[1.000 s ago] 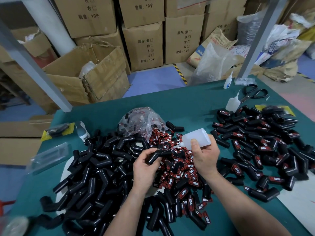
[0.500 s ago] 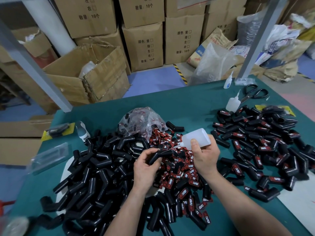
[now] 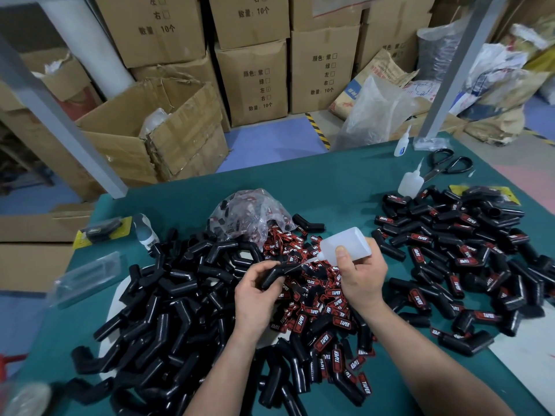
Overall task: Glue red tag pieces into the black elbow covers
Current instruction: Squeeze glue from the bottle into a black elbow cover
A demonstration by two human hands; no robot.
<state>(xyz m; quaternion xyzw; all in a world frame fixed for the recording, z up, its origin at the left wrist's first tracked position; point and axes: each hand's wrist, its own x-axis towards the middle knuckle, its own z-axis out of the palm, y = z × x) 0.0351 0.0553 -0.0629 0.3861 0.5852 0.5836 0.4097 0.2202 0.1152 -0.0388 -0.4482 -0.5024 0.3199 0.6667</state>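
Note:
My left hand (image 3: 255,292) grips a black elbow cover (image 3: 274,274) above the middle of the green table (image 3: 345,187). My right hand (image 3: 359,271) holds a translucent glue bottle (image 3: 345,244) tilted left, and its thin nozzle touches the cover. Below both hands lies a heap of red tag pieces (image 3: 324,310) printed TAPER. A big pile of plain black covers (image 3: 168,310) fills the left side. On the right lies a pile of covers with red tags (image 3: 468,259) on them.
A clear plastic bag of tags (image 3: 249,214) sits behind the heap. Two more glue bottles (image 3: 410,183) and black scissors (image 3: 450,163) lie at the back right. A clear package (image 3: 87,277) lies at the left edge. Cardboard boxes (image 3: 255,82) stand beyond the table.
Almost nothing has moved. Both hands keep the same hold, with the nozzle staying at the cover.

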